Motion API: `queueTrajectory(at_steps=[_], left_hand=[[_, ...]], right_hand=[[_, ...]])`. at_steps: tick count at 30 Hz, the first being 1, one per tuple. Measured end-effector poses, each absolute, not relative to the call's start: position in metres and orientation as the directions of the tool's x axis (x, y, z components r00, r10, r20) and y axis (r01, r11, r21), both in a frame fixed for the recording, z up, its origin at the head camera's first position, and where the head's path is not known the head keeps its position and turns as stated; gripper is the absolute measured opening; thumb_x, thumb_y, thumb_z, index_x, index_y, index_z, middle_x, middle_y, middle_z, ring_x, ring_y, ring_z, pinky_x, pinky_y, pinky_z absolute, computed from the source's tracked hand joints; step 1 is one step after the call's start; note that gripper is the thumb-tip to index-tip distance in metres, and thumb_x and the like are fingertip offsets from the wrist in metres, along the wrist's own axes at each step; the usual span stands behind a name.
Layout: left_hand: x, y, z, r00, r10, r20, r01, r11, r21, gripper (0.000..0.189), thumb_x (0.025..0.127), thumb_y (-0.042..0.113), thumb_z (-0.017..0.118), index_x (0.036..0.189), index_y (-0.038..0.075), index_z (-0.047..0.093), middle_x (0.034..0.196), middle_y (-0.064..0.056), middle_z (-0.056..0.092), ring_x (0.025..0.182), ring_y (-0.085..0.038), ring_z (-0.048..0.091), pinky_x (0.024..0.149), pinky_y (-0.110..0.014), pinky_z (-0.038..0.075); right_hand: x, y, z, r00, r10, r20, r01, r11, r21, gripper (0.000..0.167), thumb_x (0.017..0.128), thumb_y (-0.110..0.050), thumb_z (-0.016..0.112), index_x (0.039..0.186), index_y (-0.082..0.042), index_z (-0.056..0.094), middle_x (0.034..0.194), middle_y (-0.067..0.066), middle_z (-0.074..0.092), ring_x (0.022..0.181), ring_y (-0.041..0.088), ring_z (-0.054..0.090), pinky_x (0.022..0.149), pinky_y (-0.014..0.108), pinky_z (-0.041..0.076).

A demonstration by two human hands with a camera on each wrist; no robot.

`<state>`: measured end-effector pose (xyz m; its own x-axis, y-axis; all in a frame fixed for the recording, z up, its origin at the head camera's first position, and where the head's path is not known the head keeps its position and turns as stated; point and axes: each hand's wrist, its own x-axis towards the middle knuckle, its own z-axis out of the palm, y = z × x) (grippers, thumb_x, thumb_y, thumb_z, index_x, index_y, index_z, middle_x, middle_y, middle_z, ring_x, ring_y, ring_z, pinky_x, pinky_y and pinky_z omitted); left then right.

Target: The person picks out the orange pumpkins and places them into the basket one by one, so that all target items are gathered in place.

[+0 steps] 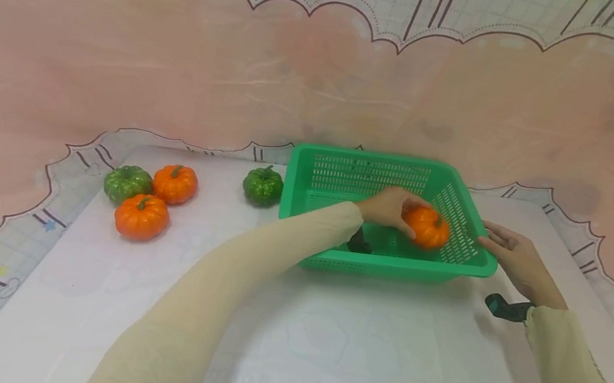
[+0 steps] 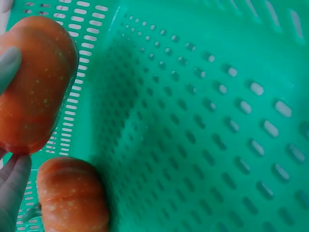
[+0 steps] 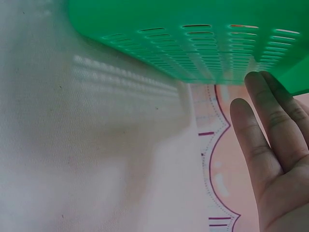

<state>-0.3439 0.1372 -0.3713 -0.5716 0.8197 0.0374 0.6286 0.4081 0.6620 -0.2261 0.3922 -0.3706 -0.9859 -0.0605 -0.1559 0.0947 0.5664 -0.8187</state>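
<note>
In the head view my left hand reaches into a green plastic basket and grips an orange pumpkin near its right wall. The left wrist view shows this pumpkin between thumb and fingers. A second orange pumpkin lies in the basket below it, mostly hidden in the head view. My right hand is at the basket's right rim, outside it. In the right wrist view its fingers are extended, with fingertips right at the slotted outer wall.
On the white table, left of the basket, sits a green pumpkin. Farther left are another green pumpkin and two orange ones, a rear one and a front one. A patterned cloth rises behind the basket.
</note>
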Motion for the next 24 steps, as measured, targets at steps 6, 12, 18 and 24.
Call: queueTrajectory(at_steps=[6, 12, 18, 24], left_hand=[[-0.3421, 0.1371, -0.3722, -0.537, 0.843, 0.02, 0.653, 0.401, 0.643, 0.065, 0.076, 0.018, 0.078, 0.135, 0.012, 0.052, 0.137, -0.003, 0.055, 0.122, -0.014, 0.052, 0.099, -0.016, 0.043], [-0.3419, 0.1377, -0.3745, -0.516, 0.857, -0.014, 0.648, 0.401, 0.648, 0.066, 0.078, 0.016, 0.077, 0.137, 0.012, 0.049, 0.141, -0.002, 0.051, 0.127, -0.014, 0.048, 0.102, -0.017, 0.041], [-0.3425, 0.1401, -0.3771, -0.515, 0.856, -0.039, 0.659, 0.425, 0.621, 0.067, 0.077, 0.019, 0.078, 0.137, 0.015, 0.05, 0.141, 0.0, 0.051, 0.129, -0.014, 0.047, 0.106, -0.02, 0.038], [-0.3421, 0.1415, -0.3777, -0.521, 0.851, -0.058, 0.647, 0.439, 0.624, 0.068, 0.075, 0.018, 0.079, 0.136, 0.014, 0.05, 0.14, 0.0, 0.051, 0.13, -0.013, 0.046, 0.108, -0.02, 0.037]], right_hand=[[-0.2278, 0.3926, -0.3711, -0.984, -0.064, -0.166, 0.102, 0.559, -0.823, 0.073, 0.096, -0.04, 0.05, 0.149, -0.001, 0.019, 0.15, 0.025, 0.025, 0.088, -0.025, 0.042, 0.11, 0.061, 0.025], [-0.227, 0.3926, -0.3699, -0.982, -0.065, -0.179, 0.109, 0.576, -0.81, 0.074, 0.096, -0.041, 0.049, 0.149, -0.001, 0.017, 0.15, 0.025, 0.024, 0.128, 0.01, 0.047, 0.11, 0.063, 0.024], [-0.2276, 0.3918, -0.3685, -0.98, -0.06, -0.191, 0.123, 0.573, -0.811, 0.075, 0.096, -0.041, 0.05, 0.149, 0.0, 0.016, 0.151, 0.026, 0.022, 0.139, 0.045, 0.021, 0.111, 0.064, 0.02], [-0.2274, 0.3921, -0.3688, -0.98, -0.057, -0.191, 0.123, 0.583, -0.803, 0.077, 0.095, -0.043, 0.05, 0.149, 0.0, 0.016, 0.151, 0.026, 0.021, 0.139, 0.046, 0.02, 0.11, 0.064, 0.02]])
